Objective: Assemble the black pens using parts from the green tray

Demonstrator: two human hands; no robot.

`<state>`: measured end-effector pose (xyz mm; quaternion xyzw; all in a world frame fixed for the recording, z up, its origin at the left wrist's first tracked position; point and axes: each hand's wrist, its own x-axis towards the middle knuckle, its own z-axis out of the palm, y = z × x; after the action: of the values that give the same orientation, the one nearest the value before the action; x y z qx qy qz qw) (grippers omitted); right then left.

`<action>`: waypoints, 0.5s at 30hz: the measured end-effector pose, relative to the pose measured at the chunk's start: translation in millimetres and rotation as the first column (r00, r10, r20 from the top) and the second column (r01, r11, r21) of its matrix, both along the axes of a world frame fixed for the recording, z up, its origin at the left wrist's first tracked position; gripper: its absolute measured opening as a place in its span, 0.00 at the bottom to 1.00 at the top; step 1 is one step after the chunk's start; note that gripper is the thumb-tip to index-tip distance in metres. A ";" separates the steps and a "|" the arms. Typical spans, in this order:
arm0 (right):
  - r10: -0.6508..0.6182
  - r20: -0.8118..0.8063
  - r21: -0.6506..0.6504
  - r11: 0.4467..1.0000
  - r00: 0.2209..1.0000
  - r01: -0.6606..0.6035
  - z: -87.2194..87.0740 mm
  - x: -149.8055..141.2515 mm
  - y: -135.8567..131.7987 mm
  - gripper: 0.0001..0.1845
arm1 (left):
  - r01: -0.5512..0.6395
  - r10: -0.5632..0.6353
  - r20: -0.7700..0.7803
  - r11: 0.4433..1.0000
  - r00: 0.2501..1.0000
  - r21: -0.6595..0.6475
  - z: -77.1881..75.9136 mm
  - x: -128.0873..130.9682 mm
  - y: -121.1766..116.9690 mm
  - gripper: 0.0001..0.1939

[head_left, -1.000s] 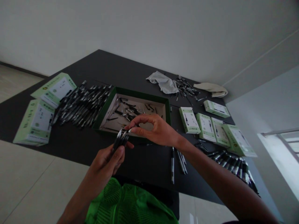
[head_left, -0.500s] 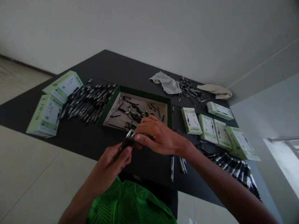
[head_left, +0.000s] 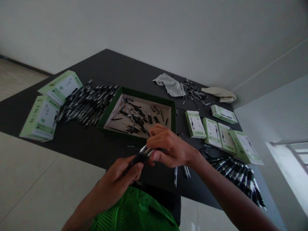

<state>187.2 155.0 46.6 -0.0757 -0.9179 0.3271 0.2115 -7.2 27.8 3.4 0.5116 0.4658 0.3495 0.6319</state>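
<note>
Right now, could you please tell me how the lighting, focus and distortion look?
Head view: dim overall, brightest by the window; a glint on the floor; wide-angle stretch towards the edges; small print on green boxes too soft to read; pens in the left hand blur together.

Pens: a dark bunch with silvery, pointed tips lies side by side in the left hand, tilted, tips at the right hand's fingers.

Clutching pens in left hand, touching their tips with right hand, near open green box on table
</note>
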 end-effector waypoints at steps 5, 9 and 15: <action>-0.062 -0.013 0.007 0.998 0.998 0.062 -2.8 5.7 -6.5 0.10 | 0.008 -0.010 -0.070 1.000 0.998 -0.023 -3.5 4.3 -1.9 0.23; 0.007 -0.080 -0.048 0.999 0.997 -0.011 -8.4 9.6 -5.9 0.22 | 0.053 -0.055 -0.067 0.998 0.996 -0.035 -3.9 6.4 -1.6 0.21; -0.096 -0.026 -0.059 0.994 0.995 0.094 -5.7 18.7 -12.1 0.13 | 0.041 -0.045 -0.092 0.998 0.995 -0.039 -9.0 11.3 -3.6 0.23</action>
<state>205.9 142.9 40.8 -0.1207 -0.9004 0.3439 0.2376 4.1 24.2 -5.6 0.5253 0.4898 0.3031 0.6264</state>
